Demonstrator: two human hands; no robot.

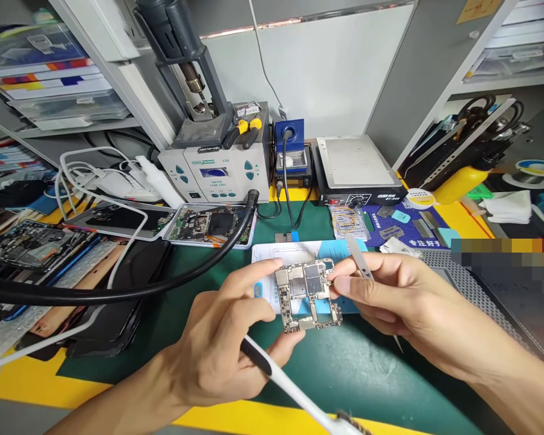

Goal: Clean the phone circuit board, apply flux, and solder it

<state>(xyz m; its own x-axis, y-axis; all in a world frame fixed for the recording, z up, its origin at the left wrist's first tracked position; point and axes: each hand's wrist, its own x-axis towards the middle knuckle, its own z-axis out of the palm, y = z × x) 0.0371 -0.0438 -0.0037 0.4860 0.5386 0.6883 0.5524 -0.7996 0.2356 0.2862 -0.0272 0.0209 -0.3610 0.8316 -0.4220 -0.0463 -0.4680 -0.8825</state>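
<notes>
A phone circuit board, with cut-out openings and small chips, is held up over the green mat. My left hand grips its left side between fingertips above and thumb below. That hand also has a white toothbrush tucked in it, its dark bristles pointing to the lower right. My right hand pinches the board's right edge with thumb and finger. Metal tweezers lie through the same right hand, with a pointed tip showing below it. Behind the board is a white and blue printed sheet.
A hot air station stands at the back, its black hose crossing the left side. Beside it are a blue soldering iron stand and a heating plate. Opened phones pile up at left. A perforated grey panel lies at right.
</notes>
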